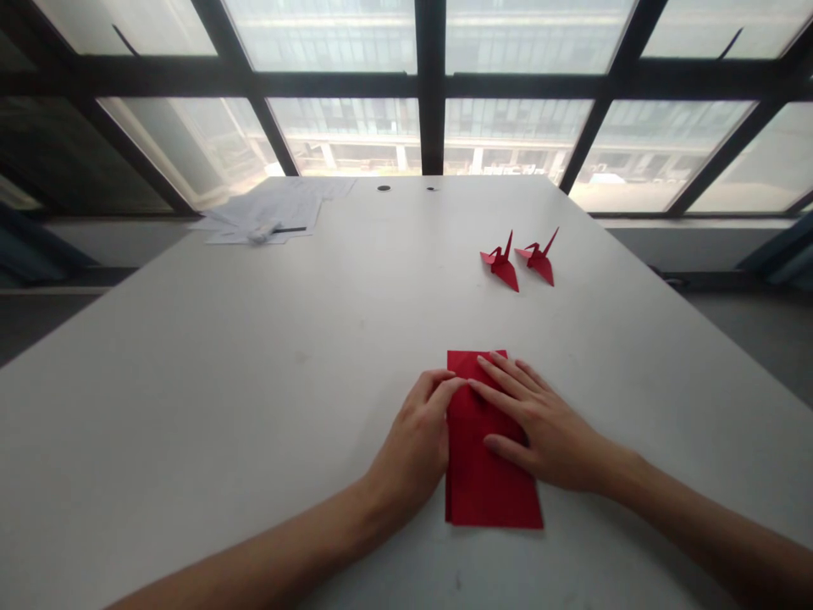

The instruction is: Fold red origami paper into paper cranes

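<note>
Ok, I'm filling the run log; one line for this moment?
left hand: at left edge of folded red paper | right hand: spread over its right side | two red cranes: beyond, on table

Left forearm (pixel 273 555): bare to the edge of view, slim, narrows at the wrist (pixel 372 501). Left hand (pixel 416 432): bare, wrist likewise. Right forearm (pixel 692 512): bare and slim. Right hand (pixel 551 434): bare, with long, slender, tapered fingers (pixel 508 383).

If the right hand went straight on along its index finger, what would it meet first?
Most likely the left hand, just ahead; whether the right hand already touches it, over the red paper, is unclear.
</note>
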A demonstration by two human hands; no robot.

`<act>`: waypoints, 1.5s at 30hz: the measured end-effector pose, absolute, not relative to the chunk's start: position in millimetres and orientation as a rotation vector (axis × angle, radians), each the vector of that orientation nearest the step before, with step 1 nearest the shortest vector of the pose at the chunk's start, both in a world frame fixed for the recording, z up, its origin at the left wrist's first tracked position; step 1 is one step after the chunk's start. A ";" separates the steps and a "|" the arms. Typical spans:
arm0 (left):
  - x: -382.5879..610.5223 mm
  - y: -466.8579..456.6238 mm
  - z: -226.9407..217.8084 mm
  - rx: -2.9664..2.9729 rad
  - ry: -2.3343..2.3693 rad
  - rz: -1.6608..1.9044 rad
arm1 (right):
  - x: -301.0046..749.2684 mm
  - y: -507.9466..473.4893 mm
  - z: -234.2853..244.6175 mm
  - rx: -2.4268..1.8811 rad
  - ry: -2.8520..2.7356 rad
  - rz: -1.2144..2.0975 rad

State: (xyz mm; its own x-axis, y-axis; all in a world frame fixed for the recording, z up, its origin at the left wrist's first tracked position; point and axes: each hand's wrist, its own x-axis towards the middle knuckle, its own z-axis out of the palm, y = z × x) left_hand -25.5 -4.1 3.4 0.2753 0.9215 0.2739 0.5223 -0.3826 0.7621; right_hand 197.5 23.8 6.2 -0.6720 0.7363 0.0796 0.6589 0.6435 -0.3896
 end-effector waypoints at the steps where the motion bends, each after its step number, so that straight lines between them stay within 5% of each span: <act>1: -25.6 -3.5 3.2 2.005 1.293 0.975 | 197.2 24.0 6.3 -1.136 -2.646 0.490; 15: -24.2 -13.1 10.8 2.574 1.491 0.494 | 201.0 25.4 5.0 -1.124 -2.533 0.532; 32: -42.7 18.4 6.8 2.314 1.318 0.831 | 203.9 25.7 1.9 -1.131 -2.570 0.378; 45: -59.6 38.9 11.7 2.415 1.003 0.661 | 211.4 27.4 5.5 -1.085 -2.600 0.457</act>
